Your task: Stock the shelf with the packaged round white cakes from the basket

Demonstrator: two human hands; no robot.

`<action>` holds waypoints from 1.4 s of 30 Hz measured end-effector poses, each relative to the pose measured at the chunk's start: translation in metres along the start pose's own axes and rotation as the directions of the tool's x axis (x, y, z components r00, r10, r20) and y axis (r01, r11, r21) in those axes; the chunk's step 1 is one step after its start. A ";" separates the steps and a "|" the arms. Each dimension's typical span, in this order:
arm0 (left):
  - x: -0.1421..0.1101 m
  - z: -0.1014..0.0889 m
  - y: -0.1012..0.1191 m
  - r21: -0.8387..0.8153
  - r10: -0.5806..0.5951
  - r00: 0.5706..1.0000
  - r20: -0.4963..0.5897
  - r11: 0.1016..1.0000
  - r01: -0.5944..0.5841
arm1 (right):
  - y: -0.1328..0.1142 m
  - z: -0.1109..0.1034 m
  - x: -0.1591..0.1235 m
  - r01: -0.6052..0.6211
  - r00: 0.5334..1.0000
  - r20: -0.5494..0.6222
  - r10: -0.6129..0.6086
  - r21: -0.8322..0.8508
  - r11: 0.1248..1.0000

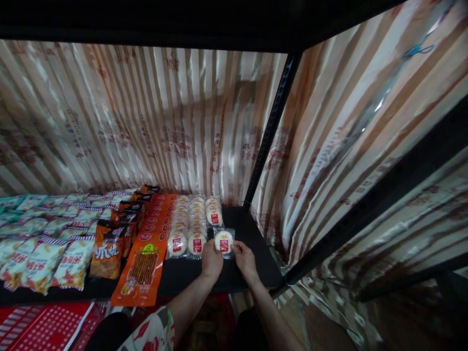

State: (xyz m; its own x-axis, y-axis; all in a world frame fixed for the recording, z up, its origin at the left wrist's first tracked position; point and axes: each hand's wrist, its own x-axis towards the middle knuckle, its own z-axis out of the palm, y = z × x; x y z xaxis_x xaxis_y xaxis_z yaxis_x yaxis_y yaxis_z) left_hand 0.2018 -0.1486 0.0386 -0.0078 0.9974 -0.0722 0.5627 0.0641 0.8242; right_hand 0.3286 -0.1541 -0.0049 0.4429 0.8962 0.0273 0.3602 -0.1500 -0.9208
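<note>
Between my two hands is a clear-wrapped round white cracker packet (224,242) with a red label. My left hand (211,261) pinches its left edge, and my right hand (244,261) grips the right edge. It is just in front of a short row of like packets (214,214) toward the back of the black shelf (256,243). Left of my left hand, two longer rows of the same cracker packets (178,241) run from front to back, overlapping one another.
Orange packs of brown sticks (144,265) lie overlapped beside the crackers. Farther left stand orange-black snack bags (107,248) and several white snack bags (75,261). A black post (272,129) rises at the back right corner. Below the shelf is a red basket (44,324).
</note>
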 end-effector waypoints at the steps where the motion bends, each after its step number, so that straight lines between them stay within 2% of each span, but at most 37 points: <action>1: 0.001 0.001 0.000 -0.004 0.008 1.000 0.010 1.000 -0.008 | 0.000 0.001 0.003 0.004 1.000 -0.003 -0.004 -0.008 1.000; 9: 0.008 0.009 0.008 0.030 0.015 1.000 0.021 0.999 -0.016 | 0.000 0.011 0.023 -0.032 0.999 -0.042 0.031 -0.008 0.999; 14: 0.018 0.015 0.010 -0.004 0.042 0.998 0.046 0.999 -0.042 | -0.002 0.015 0.034 -0.038 0.999 -0.030 0.036 -0.036 0.999; 20: 0.026 0.021 0.014 -0.026 -0.039 0.997 0.062 0.999 0.041 | -0.006 0.023 0.048 -0.049 0.999 -0.026 0.048 -0.061 0.997; 27: 0.032 0.021 0.016 -0.048 -0.020 0.999 0.041 0.999 0.022 | -0.010 0.031 0.058 -0.044 0.999 -0.032 0.041 -0.129 0.991; 35: 0.039 0.022 0.012 0.040 0.021 0.999 0.047 0.999 -0.023 | -0.021 0.038 0.063 -0.081 0.996 0.011 0.088 -0.282 0.956; 42: 0.044 0.028 0.008 0.047 0.017 1.000 0.025 0.999 -0.018 | -0.029 0.039 0.063 -0.098 0.994 0.012 0.112 -0.395 0.914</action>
State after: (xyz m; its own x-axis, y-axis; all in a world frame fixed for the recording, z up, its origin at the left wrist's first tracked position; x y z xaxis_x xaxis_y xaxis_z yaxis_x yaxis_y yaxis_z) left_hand 0.2287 -0.1053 0.0264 0.0223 0.9971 -0.0725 0.6010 0.0446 0.7980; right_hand 0.3139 -0.0774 0.0088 0.4703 0.8788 -0.0804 0.6099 -0.3895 -0.6902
